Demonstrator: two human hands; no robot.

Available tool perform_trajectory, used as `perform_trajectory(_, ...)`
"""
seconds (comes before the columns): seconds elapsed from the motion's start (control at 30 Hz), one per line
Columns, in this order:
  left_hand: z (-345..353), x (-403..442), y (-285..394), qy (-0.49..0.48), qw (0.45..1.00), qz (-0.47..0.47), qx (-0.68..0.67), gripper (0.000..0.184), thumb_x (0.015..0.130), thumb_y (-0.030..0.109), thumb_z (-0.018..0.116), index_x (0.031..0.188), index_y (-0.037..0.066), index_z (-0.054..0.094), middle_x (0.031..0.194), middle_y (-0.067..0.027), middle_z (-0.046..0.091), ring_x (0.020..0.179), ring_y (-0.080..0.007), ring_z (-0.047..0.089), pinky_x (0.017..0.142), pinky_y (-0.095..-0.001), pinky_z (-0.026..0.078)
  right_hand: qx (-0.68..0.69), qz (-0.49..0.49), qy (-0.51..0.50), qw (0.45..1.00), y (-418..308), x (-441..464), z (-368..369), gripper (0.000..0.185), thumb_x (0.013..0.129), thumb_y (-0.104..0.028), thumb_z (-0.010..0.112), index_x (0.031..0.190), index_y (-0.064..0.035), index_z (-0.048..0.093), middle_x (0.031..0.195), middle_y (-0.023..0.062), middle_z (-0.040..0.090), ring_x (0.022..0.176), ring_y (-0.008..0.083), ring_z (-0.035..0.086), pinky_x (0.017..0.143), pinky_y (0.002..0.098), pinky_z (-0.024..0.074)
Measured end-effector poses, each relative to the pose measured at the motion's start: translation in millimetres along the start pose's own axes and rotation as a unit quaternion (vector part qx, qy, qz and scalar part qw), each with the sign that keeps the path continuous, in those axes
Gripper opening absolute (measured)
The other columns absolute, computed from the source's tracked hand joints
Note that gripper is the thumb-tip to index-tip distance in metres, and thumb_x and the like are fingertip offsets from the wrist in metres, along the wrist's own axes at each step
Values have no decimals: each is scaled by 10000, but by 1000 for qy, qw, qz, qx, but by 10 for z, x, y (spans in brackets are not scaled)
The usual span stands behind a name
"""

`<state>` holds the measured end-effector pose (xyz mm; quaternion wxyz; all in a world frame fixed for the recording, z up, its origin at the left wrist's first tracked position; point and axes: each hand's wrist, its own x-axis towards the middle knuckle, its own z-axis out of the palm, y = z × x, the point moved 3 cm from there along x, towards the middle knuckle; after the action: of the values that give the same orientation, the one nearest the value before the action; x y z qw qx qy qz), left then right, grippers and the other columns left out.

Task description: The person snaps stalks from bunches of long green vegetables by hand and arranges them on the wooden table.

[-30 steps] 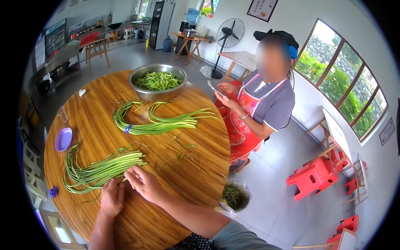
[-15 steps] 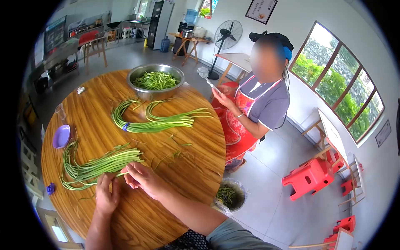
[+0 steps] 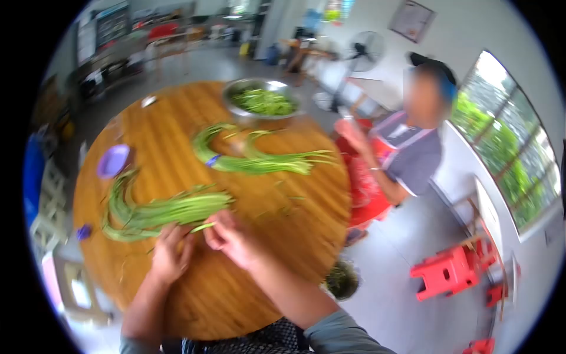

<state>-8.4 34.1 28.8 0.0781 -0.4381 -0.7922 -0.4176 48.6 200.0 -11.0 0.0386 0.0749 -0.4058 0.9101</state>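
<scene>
Blurred by motion, my right hand (image 3: 232, 238) pinches a short green stem (image 3: 203, 227) near the front of the round wooden table (image 3: 236, 301). Just left of it, my left hand (image 3: 172, 251) has its fingers curled close to the stem's other end; what they hold is hidden. Behind both hands lies a loose bunch of long green stems (image 3: 171, 211). Farther back rests a second bunch (image 3: 265, 162) with a blue-purple tie (image 3: 213, 160). A metal bowl (image 3: 230, 107) at the table's back holds cut green pieces (image 3: 265, 102).
A purple dish (image 3: 113, 161) is at the left, with a purple bundle (image 3: 84, 232) near the edge. A person in a red apron (image 3: 407, 147) sits at the right. A bin (image 3: 342, 280) stands on the floor beside red stools (image 3: 451, 272).
The whole view has shifted, so the table and bunches appear farther right and higher, with more blur. The short stem now shows more clearly between my hands.
</scene>
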Motion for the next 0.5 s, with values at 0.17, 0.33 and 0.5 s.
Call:
perform_trajectory(0.17,4,-25,-58,31,997,75,-16,147,854,67,664,987,17,623,867,-161,602,791,-353,596,704,-414,499,66,41,57,995,-95,-26,16,479,1019,-495,409,1013,-72,634,747,75,570,664,174,500,634,302,405)
perform_trajectory(0.33,-11,27,12,38,996,73,-34,141,860,65,663,992,30,630,866,-148,602,788,-346,596,709,-414,493,85,45,64,993,-190,-52,55,399,1025,-382,471,1024,-17,630,793,85,594,688,168,520,632,297,423)
perform_trajectory(0.5,-41,14,20,6,997,69,-47,147,858,61,677,996,27,640,883,-147,619,825,-342,603,734,-401,493,69,51,100,991,-181,-63,76,306,1019,-296,510,1024,-13,627,800,77,601,693,157,531,624,288,420)
